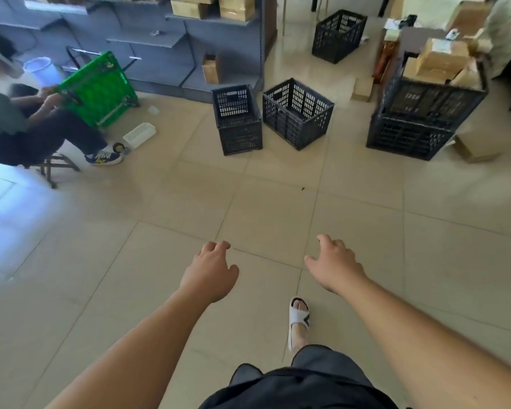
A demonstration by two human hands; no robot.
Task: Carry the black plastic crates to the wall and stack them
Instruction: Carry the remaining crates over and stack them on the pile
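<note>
Reaching forward from the near edge, two bare arms stretch over the glossy beige floor [263,208] of large square tiles. The left grip [211,271] hangs with fingers loosely curled and has hold of nothing. The right grip [335,265] is just as relaxed, fingers slightly spread, also empty. Under the right arm, a foot in a white moulded sandal [299,315] rests on the tiles.

Farther off stand the black plastic crates, boxy with slotted lattice walls. An upright narrow crate [238,119] sits mid-floor, with an angled crate [297,113] just beside it on the right. Well to the right, a lower crate [407,137] carries an upper crate [434,98] heaped with brown cardboard boxes [443,59]. A far crate [338,35] stands alone beyond them.

On the left a seated person [27,122] holds a green ribbed plastic panel [99,87], with a white slotted tray [139,134] on the floor nearby. Grey metal shelving [189,39] lines the far side.
</note>
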